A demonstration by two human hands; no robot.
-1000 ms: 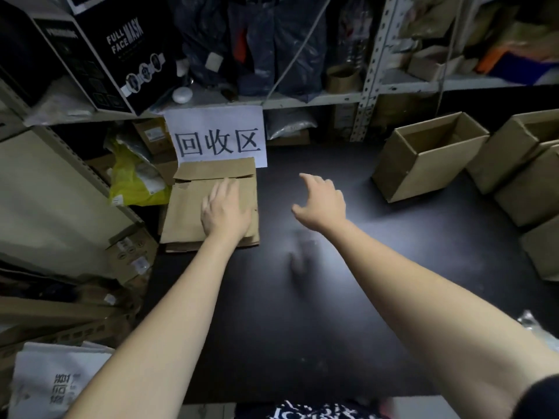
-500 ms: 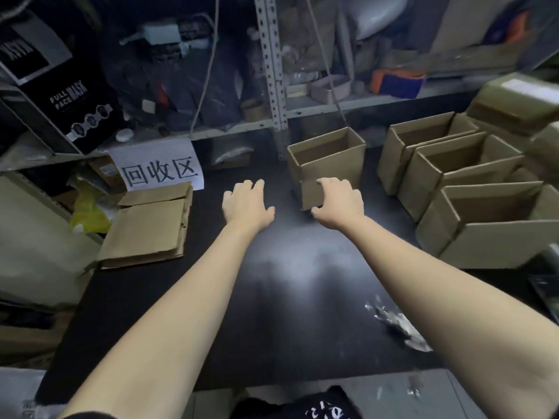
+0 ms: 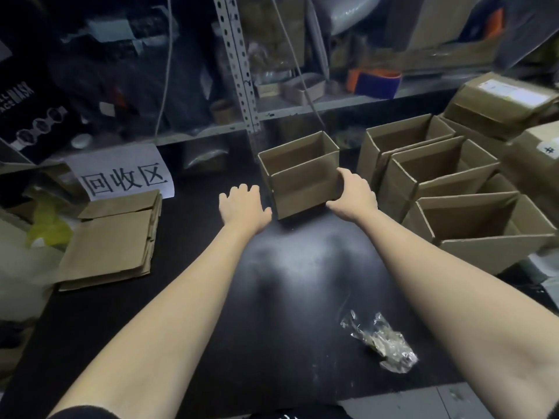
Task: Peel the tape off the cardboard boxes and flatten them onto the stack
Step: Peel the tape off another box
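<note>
Standing upright toward the far middle of the black desk (image 3: 287,297), the open cardboard box (image 3: 302,179) had its mouth facing up and its flaps out of sight. Its long axis ran left to right across the view, the right end angled slightly away from the person, and its short walls sat at the left and right. A dark shadow lay under its near edge; whether the base sat flat could not be told.

The right hand (image 3: 354,192) had a closed grip on the box's near right corner: the thumb lay low on the long front wall and the fingers wrapped round onto the short right wall. The left hand (image 3: 242,204) hovered palm down just beside the near left corner, its grip open, fingers loosely spread and holding nothing. The thumb tip came very close to the corner, but contact could not be made out.

At the left edge of the desk lay the stack of flattened cardboard (image 3: 112,243), below a white paper sign (image 3: 121,173) with three black characters. Three more open boxes (image 3: 438,173) crowded together to the right of the held one, with taped boxes (image 3: 499,101) piled behind them. A crumpled wad of clear tape (image 3: 381,340) lay on the desk under the right forearm
</note>
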